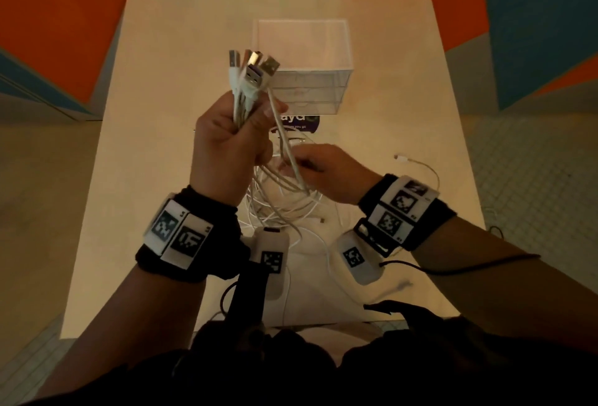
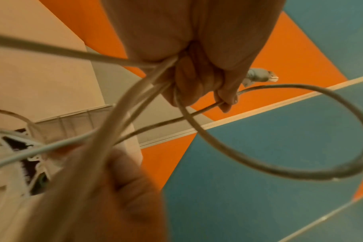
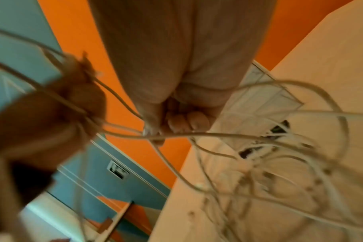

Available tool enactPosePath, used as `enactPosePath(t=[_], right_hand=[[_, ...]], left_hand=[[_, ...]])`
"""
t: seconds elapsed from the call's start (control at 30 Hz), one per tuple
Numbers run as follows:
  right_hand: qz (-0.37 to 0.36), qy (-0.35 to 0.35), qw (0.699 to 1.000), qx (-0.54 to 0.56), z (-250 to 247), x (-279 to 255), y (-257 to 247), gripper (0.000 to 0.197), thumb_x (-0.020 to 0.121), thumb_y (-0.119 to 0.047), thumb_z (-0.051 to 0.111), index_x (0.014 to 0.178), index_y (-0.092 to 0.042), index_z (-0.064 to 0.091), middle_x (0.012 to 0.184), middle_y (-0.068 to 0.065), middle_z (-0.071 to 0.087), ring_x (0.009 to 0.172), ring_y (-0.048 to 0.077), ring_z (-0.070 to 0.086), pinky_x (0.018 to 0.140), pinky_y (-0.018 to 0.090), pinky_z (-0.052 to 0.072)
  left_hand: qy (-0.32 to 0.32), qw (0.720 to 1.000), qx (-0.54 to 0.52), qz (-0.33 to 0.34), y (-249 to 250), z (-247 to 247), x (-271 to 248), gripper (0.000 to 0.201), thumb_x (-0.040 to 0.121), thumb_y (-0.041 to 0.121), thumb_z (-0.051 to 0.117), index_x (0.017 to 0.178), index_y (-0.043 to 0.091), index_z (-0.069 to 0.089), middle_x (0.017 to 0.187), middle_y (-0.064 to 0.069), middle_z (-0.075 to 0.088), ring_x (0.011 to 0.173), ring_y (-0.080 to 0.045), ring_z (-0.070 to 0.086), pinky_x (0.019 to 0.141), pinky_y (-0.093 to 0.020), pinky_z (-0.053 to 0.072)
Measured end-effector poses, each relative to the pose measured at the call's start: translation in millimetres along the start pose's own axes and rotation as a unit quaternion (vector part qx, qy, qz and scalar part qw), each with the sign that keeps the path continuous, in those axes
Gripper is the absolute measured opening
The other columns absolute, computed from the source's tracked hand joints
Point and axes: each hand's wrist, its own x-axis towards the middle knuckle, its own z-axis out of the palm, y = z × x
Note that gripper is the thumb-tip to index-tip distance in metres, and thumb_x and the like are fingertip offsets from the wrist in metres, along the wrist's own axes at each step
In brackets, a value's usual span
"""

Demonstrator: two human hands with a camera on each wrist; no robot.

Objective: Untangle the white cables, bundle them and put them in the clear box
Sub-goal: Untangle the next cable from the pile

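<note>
My left hand [image 1: 231, 138] is raised above the table and grips a bunch of white cables [image 1: 281, 192] just below their USB plugs [image 1: 254, 69], which stick up out of the fist. The cables hang down in loose loops to the table. In the left wrist view the curled fingers [image 2: 197, 81] close round the strands. My right hand [image 1: 318, 168], lower and to the right, pinches one or two of the hanging strands; its fingertips [image 3: 176, 124] curl on a cable in the right wrist view. The clear box [image 1: 304, 62] stands behind the hands, with nothing visible inside.
One more white cable [image 1: 420, 166] lies loose on the beige table [image 1: 155, 114] to the right. A dark purple card [image 1: 301, 122] lies in front of the box. Orange and teal walls surround the table.
</note>
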Motion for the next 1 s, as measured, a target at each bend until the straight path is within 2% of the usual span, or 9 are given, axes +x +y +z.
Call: enactPosePath(t=[0.1, 0.27, 0.33, 0.47, 0.6, 0.73, 0.83, 0.9, 1.0], right_hand=[[0.041, 0.015, 0.997, -0.067, 6.5, 5.1, 25.7, 0.018, 0.095, -0.013, 0.049, 0.093, -0.001, 0.062, 0.074, -0.001, 0.055, 0.063, 0.007, 0.047, 0.061, 0.018, 0.034], [0.136, 0.002, 0.980, -0.142, -4.9, 7.5, 61.7, 0.026, 0.096, -0.007, 0.038, 0.098, 0.003, 0.062, 0.091, 0.022, 0.063, 0.080, 0.030, 0.056, 0.075, 0.035, 0.041], [0.110, 0.013, 0.981, -0.159, -12.1, 10.9, 52.7, 0.026, 0.096, -0.009, 0.038, 0.095, 0.001, 0.062, 0.087, 0.017, 0.062, 0.076, 0.025, 0.054, 0.075, 0.036, 0.043], [0.050, 0.032, 0.990, -0.130, -33.1, 17.8, 19.1, 0.027, 0.097, -0.006, 0.038, 0.103, -0.003, 0.064, 0.077, -0.007, 0.050, 0.062, -0.004, 0.041, 0.062, 0.005, 0.033], [0.014, 0.066, 0.997, -0.032, -41.1, 14.5, -5.5, 0.026, 0.097, -0.006, 0.040, 0.098, -0.002, 0.066, 0.069, -0.023, 0.051, 0.063, -0.016, 0.049, 0.061, 0.001, 0.034], [-0.014, 0.085, 0.995, 0.053, -38.2, 9.4, -21.5, 0.028, 0.099, -0.013, 0.040, 0.088, -0.002, 0.063, 0.058, -0.031, 0.056, 0.060, -0.011, 0.052, 0.061, 0.006, 0.035], [-0.024, 0.076, 0.992, 0.103, -36.9, 7.4, -29.9, 0.031, 0.100, -0.009, 0.037, 0.076, -0.005, 0.057, 0.054, -0.021, 0.058, 0.056, -0.008, 0.054, 0.061, 0.005, 0.038], [-0.029, 0.080, 0.988, 0.126, -35.1, 8.6, -33.1, 0.033, 0.098, -0.019, 0.041, 0.072, -0.008, 0.058, 0.063, -0.008, 0.061, 0.065, 0.001, 0.060, 0.069, 0.015, 0.046], [-0.013, 0.085, 0.986, 0.140, -30.1, 9.1, -36.0, 0.028, 0.091, -0.031, 0.045, 0.069, -0.021, 0.058, 0.071, 0.009, 0.058, 0.077, 0.028, 0.062, 0.084, 0.049, 0.051]], left_hand=[[-0.013, 0.999, -0.039, 0.036, 15.1, -7.2, -0.4, 0.020, 0.091, 0.014, 0.053, 0.077, 0.022, 0.064, 0.051, 0.011, 0.042, 0.039, -0.007, 0.030, 0.042, -0.021, 0.028], [0.025, 0.998, -0.031, 0.050, 33.2, -40.4, 10.7, 0.011, 0.087, 0.031, 0.062, 0.077, 0.027, 0.060, 0.049, 0.016, 0.043, 0.040, -0.001, 0.034, 0.041, -0.017, 0.031], [0.054, 0.989, 0.109, 0.082, 34.4, -41.1, 9.4, 0.011, 0.088, 0.027, 0.060, 0.078, 0.023, 0.057, 0.052, 0.011, 0.046, 0.041, -0.009, 0.039, 0.040, -0.024, 0.035], [0.042, 0.961, 0.269, 0.043, 7.7, -23.5, 7.1, 0.023, 0.091, 0.019, 0.060, 0.071, 0.027, 0.051, 0.054, 0.009, 0.048, 0.050, -0.017, 0.044, 0.046, -0.032, 0.039], [0.035, 0.968, 0.240, -0.059, -30.1, -12.5, 4.0, 0.021, 0.089, 0.018, 0.062, 0.070, 0.026, 0.056, 0.049, 0.009, 0.046, 0.045, -0.014, 0.042, 0.046, -0.029, 0.038], [0.020, 0.977, 0.198, -0.080, -47.8, 1.5, -2.8, 0.032, 0.089, 0.015, 0.062, 0.061, 0.023, 0.049, 0.040, 0.009, 0.039, 0.040, -0.011, 0.033, 0.044, -0.025, 0.030], [0.028, 0.982, 0.173, -0.075, -52.8, 6.2, -4.2, 0.033, 0.087, 0.019, 0.065, 0.058, 0.027, 0.050, 0.042, 0.010, 0.039, 0.043, -0.010, 0.033, 0.047, -0.028, 0.029], [0.052, 0.983, 0.167, -0.052, -52.6, 5.1, -4.2, 0.022, 0.084, 0.024, 0.067, 0.067, 0.033, 0.057, 0.050, 0.011, 0.046, 0.049, -0.010, 0.039, 0.050, -0.030, 0.035], [0.042, 0.990, 0.127, -0.045, -51.6, 6.5, -5.4, 0.014, 0.086, 0.012, 0.066, 0.079, 0.023, 0.060, 0.055, 0.011, 0.052, 0.051, -0.005, 0.041, 0.054, -0.024, 0.037]])
